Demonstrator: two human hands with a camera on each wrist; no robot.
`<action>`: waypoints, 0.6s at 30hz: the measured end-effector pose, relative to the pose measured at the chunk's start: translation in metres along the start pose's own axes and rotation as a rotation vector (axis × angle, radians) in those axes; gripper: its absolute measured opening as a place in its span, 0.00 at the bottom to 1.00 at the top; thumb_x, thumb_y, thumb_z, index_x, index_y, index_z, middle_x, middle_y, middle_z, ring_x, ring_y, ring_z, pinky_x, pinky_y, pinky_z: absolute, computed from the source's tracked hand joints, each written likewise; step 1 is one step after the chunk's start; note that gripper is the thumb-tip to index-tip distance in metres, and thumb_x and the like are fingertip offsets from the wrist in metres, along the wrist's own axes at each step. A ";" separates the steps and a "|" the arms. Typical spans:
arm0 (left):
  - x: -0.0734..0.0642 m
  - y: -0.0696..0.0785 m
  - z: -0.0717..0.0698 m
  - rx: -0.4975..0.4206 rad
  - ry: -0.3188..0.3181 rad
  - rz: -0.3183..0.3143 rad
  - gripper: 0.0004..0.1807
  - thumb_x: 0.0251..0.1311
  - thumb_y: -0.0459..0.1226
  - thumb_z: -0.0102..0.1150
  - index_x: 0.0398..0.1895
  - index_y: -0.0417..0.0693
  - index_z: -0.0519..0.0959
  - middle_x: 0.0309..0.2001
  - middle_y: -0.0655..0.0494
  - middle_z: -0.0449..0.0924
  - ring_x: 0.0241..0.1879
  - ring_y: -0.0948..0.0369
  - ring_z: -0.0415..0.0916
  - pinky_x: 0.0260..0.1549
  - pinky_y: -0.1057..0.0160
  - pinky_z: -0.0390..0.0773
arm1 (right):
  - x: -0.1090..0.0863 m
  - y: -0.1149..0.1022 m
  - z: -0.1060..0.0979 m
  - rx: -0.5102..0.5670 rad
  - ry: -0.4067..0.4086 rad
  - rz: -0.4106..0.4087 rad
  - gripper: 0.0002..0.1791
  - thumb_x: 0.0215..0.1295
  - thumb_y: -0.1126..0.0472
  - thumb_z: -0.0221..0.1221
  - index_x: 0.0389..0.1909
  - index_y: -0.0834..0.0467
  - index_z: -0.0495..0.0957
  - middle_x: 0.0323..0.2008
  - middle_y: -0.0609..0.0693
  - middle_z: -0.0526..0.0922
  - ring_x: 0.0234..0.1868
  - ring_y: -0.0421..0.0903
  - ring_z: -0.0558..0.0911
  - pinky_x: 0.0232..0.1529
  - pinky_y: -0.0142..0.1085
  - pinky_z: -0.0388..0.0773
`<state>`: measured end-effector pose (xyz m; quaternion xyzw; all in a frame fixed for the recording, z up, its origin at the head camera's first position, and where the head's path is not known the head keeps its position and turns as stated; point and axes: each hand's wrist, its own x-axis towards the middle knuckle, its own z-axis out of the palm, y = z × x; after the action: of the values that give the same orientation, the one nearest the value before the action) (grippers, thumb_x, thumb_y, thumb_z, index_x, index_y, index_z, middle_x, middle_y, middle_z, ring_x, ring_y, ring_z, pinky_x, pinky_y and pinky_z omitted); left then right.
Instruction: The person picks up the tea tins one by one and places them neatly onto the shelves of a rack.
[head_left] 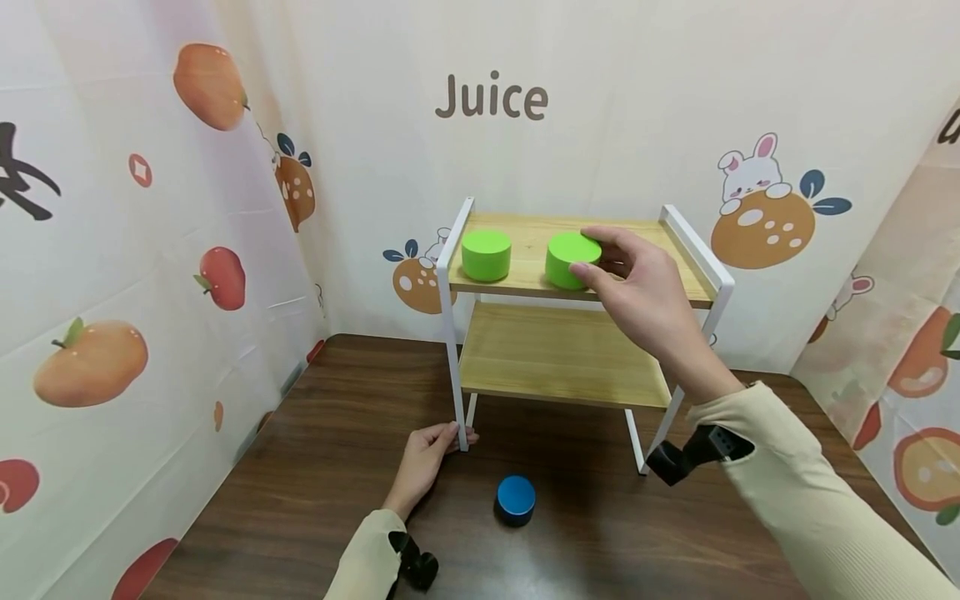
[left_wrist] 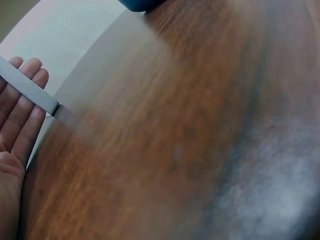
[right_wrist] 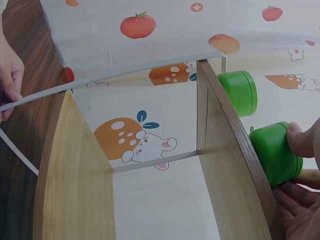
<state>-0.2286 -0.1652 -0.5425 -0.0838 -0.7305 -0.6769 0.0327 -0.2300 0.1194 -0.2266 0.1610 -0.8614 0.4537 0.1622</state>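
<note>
A two-tier shelf rack [head_left: 562,346] with wooden boards and a white frame stands on the table. My right hand [head_left: 648,287] pinches a round green lidded container [head_left: 567,262] at the top board's front edge, thumb in front and fingers round its far side. To its left, a matching green lidded container [head_left: 486,255] sits on the same board. Low down, my left hand [head_left: 423,458] holds the rack's front left leg [left_wrist: 30,89], its fingers lying behind the leg and the thumb near it in front. On the table sits a round blue-topped container [head_left: 516,500].
The dark wooden table [head_left: 337,500] carries the rack near its back edge. The lower board [head_left: 555,346] of the rack is bare. Behind and at both sides hangs a fruit-printed cloth [head_left: 600,125]. Each wrist wears a black camera mount [head_left: 697,454].
</note>
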 end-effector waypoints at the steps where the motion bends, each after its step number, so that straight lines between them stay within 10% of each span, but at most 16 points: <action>1: 0.000 0.000 0.000 0.002 0.000 0.003 0.23 0.83 0.43 0.50 0.52 0.32 0.87 0.48 0.37 0.90 0.51 0.55 0.90 0.54 0.68 0.86 | 0.000 0.000 0.000 -0.010 0.002 0.007 0.28 0.75 0.57 0.65 0.72 0.56 0.75 0.61 0.59 0.85 0.62 0.53 0.85 0.50 0.20 0.77; 18: 0.000 0.001 0.000 0.001 0.000 -0.014 0.22 0.83 0.42 0.50 0.52 0.32 0.86 0.49 0.37 0.90 0.53 0.51 0.90 0.55 0.67 0.86 | 0.000 -0.002 0.003 -0.109 -0.026 -0.017 0.34 0.77 0.55 0.62 0.79 0.60 0.64 0.67 0.63 0.80 0.66 0.58 0.82 0.66 0.52 0.80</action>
<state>-0.2287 -0.1651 -0.5419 -0.0789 -0.7314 -0.6768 0.0278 -0.2301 0.1157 -0.2271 0.1653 -0.8854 0.4025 0.1633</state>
